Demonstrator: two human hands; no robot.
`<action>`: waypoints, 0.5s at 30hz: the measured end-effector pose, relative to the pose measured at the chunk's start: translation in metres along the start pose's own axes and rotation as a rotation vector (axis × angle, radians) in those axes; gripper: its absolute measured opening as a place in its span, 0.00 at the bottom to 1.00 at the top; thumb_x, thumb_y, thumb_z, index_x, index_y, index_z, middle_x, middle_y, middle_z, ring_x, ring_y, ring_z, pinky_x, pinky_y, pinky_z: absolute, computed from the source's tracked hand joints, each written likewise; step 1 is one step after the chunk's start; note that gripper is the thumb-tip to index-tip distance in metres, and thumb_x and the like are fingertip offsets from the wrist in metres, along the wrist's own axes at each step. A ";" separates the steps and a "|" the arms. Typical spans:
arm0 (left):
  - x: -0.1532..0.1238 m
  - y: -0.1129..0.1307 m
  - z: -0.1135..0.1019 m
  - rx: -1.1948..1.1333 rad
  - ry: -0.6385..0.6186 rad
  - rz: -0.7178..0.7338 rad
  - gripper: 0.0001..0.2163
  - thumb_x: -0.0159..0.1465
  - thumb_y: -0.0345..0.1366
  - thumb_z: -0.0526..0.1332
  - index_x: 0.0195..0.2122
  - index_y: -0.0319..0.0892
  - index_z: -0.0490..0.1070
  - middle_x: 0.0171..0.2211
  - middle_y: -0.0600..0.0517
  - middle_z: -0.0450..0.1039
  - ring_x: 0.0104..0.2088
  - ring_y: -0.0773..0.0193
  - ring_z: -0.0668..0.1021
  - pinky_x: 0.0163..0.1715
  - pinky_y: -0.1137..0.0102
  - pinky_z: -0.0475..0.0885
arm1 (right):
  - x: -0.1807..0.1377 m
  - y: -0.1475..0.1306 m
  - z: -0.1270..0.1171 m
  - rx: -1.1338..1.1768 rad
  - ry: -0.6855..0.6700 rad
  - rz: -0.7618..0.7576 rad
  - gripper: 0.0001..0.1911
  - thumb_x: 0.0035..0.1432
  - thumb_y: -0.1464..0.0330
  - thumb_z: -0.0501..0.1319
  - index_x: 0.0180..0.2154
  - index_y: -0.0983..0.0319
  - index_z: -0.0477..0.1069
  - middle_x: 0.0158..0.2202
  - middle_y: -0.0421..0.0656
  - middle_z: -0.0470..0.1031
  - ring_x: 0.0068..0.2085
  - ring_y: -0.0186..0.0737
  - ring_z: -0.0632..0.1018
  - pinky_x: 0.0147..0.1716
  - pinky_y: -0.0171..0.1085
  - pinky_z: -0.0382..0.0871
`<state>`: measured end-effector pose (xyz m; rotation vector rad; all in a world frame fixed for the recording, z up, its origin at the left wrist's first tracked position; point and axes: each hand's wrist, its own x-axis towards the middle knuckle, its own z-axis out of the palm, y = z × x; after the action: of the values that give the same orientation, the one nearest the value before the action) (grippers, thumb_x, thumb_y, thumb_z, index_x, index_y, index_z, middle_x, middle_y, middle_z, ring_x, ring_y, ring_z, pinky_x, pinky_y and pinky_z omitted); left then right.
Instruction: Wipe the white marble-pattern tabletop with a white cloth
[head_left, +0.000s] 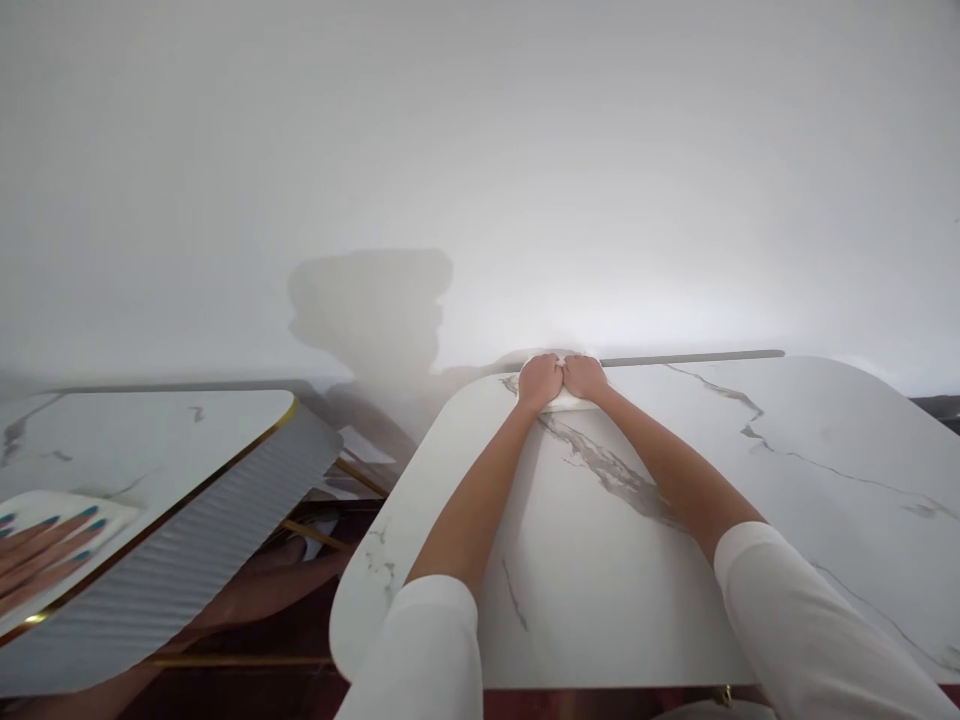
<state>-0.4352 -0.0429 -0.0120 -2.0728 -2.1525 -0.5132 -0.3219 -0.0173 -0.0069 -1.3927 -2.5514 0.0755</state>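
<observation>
Both my arms reach forward across a white marble-patterned table (pixel 675 560). My left hand (pixel 539 381) and my right hand (pixel 584 377) sit side by side at the table's far edge, knuckles touching. Their fingers are curled and pressed down on a white cloth (pixel 564 402), which shows only as a thin strip under the hands. The far edge lies close to a plain white wall (pixel 480 150).
To the left stands a second marble-topped table (pixel 150 440) with a gold rim and ribbed side. On it, another person's hand (pixel 41 550) with teal nails lies flat on a white cloth. A dark floor gap separates the two tables.
</observation>
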 end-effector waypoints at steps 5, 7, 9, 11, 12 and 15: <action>0.002 0.006 0.003 0.064 0.015 0.005 0.14 0.66 0.28 0.49 0.45 0.38 0.73 0.47 0.42 0.77 0.52 0.52 0.76 0.52 0.61 0.70 | -0.001 0.006 0.001 0.003 0.000 -0.015 0.20 0.70 0.70 0.44 0.50 0.69 0.71 0.52 0.55 0.76 0.53 0.50 0.75 0.51 0.42 0.64; 0.000 0.014 0.004 0.069 0.033 0.033 0.14 0.66 0.28 0.49 0.44 0.38 0.73 0.46 0.41 0.77 0.52 0.51 0.76 0.52 0.60 0.70 | -0.007 0.012 -0.001 0.004 0.014 -0.019 0.20 0.70 0.70 0.44 0.50 0.69 0.71 0.52 0.55 0.76 0.54 0.50 0.75 0.52 0.42 0.63; -0.001 0.024 0.006 0.061 0.046 0.062 0.14 0.66 0.27 0.49 0.43 0.37 0.73 0.46 0.40 0.77 0.52 0.51 0.75 0.53 0.59 0.69 | -0.014 0.020 -0.003 0.010 0.031 -0.012 0.19 0.70 0.71 0.44 0.51 0.69 0.70 0.53 0.55 0.75 0.54 0.50 0.74 0.53 0.43 0.62; -0.004 0.033 0.007 0.041 0.054 0.085 0.14 0.66 0.27 0.49 0.45 0.37 0.72 0.47 0.41 0.76 0.52 0.51 0.75 0.54 0.59 0.69 | -0.022 0.026 -0.006 0.020 0.045 0.004 0.19 0.69 0.71 0.44 0.51 0.68 0.69 0.53 0.55 0.75 0.55 0.50 0.73 0.54 0.43 0.61; -0.006 0.036 0.008 0.029 0.061 0.097 0.14 0.66 0.27 0.48 0.45 0.37 0.72 0.48 0.41 0.76 0.53 0.52 0.75 0.55 0.60 0.68 | -0.027 0.028 -0.007 0.025 0.055 0.012 0.19 0.69 0.72 0.45 0.52 0.68 0.69 0.53 0.55 0.74 0.55 0.50 0.72 0.55 0.44 0.61; -0.016 0.038 0.007 -0.008 0.096 0.133 0.14 0.67 0.27 0.48 0.47 0.38 0.71 0.50 0.42 0.75 0.55 0.54 0.73 0.57 0.61 0.66 | -0.040 0.024 -0.008 0.029 0.099 0.020 0.19 0.69 0.72 0.45 0.53 0.69 0.68 0.56 0.56 0.72 0.58 0.51 0.69 0.56 0.45 0.59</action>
<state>-0.3955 -0.0555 -0.0177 -2.1303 -1.9484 -0.5933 -0.2794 -0.0375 -0.0104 -1.3768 -2.4463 0.0448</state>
